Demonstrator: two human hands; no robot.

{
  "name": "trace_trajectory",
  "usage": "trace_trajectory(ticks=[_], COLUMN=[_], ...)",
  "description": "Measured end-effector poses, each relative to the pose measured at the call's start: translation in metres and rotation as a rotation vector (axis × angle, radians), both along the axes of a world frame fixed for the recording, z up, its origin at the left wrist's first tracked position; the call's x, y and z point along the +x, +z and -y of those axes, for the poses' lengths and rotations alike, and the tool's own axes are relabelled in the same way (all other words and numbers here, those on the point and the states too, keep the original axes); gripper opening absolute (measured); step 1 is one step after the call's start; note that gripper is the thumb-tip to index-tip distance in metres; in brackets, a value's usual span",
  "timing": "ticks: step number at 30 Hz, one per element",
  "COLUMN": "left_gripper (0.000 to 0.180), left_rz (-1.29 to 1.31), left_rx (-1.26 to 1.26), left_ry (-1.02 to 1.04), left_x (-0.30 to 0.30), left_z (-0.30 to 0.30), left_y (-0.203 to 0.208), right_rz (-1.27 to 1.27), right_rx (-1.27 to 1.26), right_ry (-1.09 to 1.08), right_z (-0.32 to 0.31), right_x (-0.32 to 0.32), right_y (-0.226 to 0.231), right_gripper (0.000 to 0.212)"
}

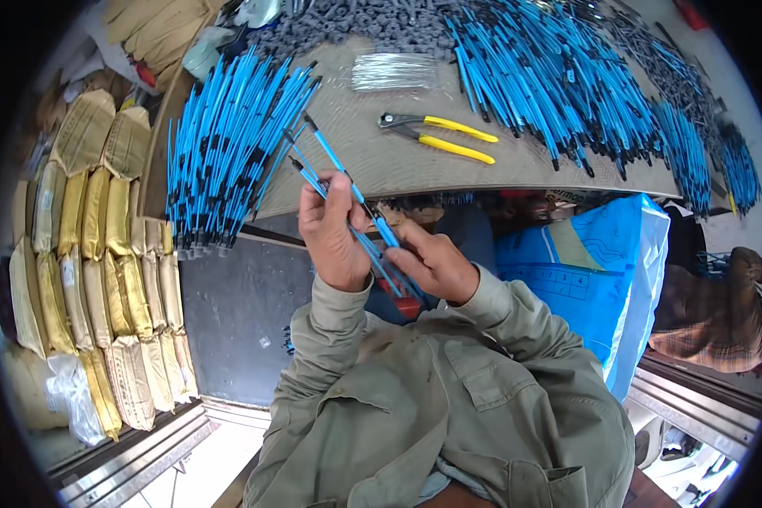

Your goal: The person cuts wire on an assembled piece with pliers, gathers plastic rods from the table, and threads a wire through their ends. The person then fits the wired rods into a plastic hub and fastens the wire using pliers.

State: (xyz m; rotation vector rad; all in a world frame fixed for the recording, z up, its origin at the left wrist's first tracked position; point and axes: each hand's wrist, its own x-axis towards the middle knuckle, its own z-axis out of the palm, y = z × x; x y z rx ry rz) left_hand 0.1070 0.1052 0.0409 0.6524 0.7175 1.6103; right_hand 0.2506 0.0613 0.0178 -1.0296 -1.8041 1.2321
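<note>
Between my hands, in front of the table's near edge, are several thin blue rods (pixel 328 148) with black ends, pointing up to the left and down to the right. My left hand (pixel 339 245) pinches them with thumb and fingers around their middle. Lower and to the right, my right hand (pixel 436 264) closes around a blue length of the rods, thumb pressed on it. Fingers partly hide where black pieces meet the rods. Beyond my hands, cutting pliers with yellow handles (pixel 459 147) lie on the table (pixel 330 93).
Heaps of similar blue rods lie at the table's left (pixel 229 144) and right (pixel 559 85). Behind the pliers sits a bundle of silver wires (pixel 394 72), with grey plastic parts (pixel 339 30) farther back. A blue sack (pixel 580 279) stands right; wrapped packages (pixel 85 220) are stacked left. Another person (pixel 720 330) sits far right.
</note>
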Motion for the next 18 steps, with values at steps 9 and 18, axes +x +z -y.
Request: trace_trajectory(ticks=[9, 18], left_gripper=[0.009, 0.014], left_rz=[0.103, 0.108], left_rx=[0.030, 0.006], left_ry=[-0.100, -0.269], left_x=[-0.010, -0.004], left_z=[0.006, 0.020], left_y=[0.015, -0.007], right_rz=[1.049, 1.051], right_rx=[0.700, 0.664], right_ry=[-0.951, -0.903], right_z=[-0.154, -0.148], right_x=[0.177, 0.156], right_y=[0.032, 0.049], right_gripper=[0.025, 0.018])
